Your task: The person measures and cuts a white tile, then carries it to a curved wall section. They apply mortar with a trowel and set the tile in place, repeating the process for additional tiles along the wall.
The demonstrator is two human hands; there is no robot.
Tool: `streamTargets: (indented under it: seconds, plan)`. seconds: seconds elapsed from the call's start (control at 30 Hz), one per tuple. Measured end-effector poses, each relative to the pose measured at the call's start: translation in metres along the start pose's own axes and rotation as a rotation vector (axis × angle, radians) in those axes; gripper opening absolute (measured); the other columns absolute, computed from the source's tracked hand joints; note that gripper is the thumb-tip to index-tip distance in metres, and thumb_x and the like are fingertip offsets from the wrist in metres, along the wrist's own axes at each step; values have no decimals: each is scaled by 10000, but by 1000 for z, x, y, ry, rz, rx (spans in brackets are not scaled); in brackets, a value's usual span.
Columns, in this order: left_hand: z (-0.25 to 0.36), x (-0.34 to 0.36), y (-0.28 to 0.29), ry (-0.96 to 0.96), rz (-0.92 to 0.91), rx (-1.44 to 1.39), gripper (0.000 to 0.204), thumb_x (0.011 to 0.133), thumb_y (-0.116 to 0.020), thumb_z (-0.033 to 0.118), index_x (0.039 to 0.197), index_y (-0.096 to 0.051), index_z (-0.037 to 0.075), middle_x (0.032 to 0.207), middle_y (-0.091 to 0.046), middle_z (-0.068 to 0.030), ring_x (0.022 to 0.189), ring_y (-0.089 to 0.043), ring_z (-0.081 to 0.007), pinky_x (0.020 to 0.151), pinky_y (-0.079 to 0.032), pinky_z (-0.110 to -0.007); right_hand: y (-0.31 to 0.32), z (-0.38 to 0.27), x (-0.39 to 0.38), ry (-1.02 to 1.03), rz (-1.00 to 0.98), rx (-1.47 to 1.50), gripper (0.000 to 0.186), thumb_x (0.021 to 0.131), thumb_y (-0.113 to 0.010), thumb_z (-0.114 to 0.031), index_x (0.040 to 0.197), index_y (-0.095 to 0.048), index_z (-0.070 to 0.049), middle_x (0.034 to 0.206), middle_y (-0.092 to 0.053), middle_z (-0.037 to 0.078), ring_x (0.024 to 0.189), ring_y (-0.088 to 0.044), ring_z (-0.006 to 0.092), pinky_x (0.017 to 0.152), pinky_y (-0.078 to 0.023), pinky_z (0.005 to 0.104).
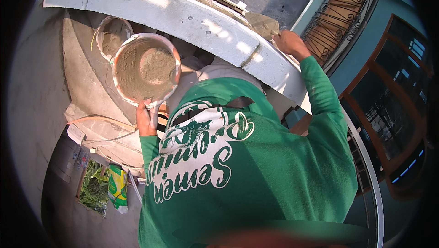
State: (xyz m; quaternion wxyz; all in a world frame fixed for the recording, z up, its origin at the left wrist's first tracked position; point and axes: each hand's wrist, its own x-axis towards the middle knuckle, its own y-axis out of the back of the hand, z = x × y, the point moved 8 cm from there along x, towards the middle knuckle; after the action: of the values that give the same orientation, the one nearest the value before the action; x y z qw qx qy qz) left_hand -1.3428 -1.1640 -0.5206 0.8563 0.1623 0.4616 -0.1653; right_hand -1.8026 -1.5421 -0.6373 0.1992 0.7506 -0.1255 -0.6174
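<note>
With its fingers over the near rim, my left hand (146, 117) grips a round bucket (120, 52), tilted so that I look into it. Grey mortar (155, 66) coats its inside and lies at the bottom. On the other side, my right hand (291, 44) is closed around the handle end of a trowel (262, 24); the handle itself is mostly hidden by the fingers. The grey trowel blade is at the far edge of a curved course of pale blocks (178, 12). A joint (251, 55) between two blocks lies near that hand.
A second bucket (99, 37) with grey residue stands behind the first. Wrought-iron railing (338, 8) and dark-paned, brown-framed windows (388, 92) lie to the right. At lower left are a green and yellow sack (117, 186) and a bare grey wall (36, 88).
</note>
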Motion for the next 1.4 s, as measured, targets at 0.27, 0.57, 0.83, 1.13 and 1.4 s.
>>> streamTargets:
  seconds: [0.27,0.57,0.83,1.13,1.4]
  plan:
    - [13,-18,-10,-22,-26,-20,310,857,-606,-16,1161,-602,-76,1157,-666,-179,1073,-701,-343,1018,-619,-479,17,-56,36,37,-6,-17,543,1062,-512,-408,1207,-726,70,1272,-690,331,1222,-659,459,1068,-489,525]
    - [32,-48,-9,-40,47,-185,268,834,-624,-33,1102,-615,-44,1121,-674,-157,1012,-715,-316,937,-642,-456,32,-120,66,115,-43,21,555,1076,-498,-438,1232,-711,49,1333,-678,305,1288,-624,465,1083,-480,527]
    - [24,-45,-4,-10,29,-328,184,859,-635,-6,1038,-629,-50,1099,-684,-159,1018,-721,-313,947,-636,-468,57,-166,80,206,-18,148,516,1060,-558,-401,1141,-730,79,1145,-737,291,1102,-708,439,992,-522,516]
    - [19,-36,-4,-67,-78,-299,221,934,-575,32,1107,-620,-98,1173,-689,-224,1085,-709,-371,1037,-591,-529,73,-214,106,226,11,41,503,1037,-587,-389,1114,-742,83,1151,-739,301,1082,-716,460,932,-537,521]
    - [23,-26,2,-28,-125,-328,357,944,-543,26,1263,-587,-130,1286,-666,-248,1190,-673,-401,1084,-563,-551,73,-238,107,253,3,134,568,1064,-543,-427,1105,-739,105,1127,-734,329,1082,-714,469,953,-532,523]
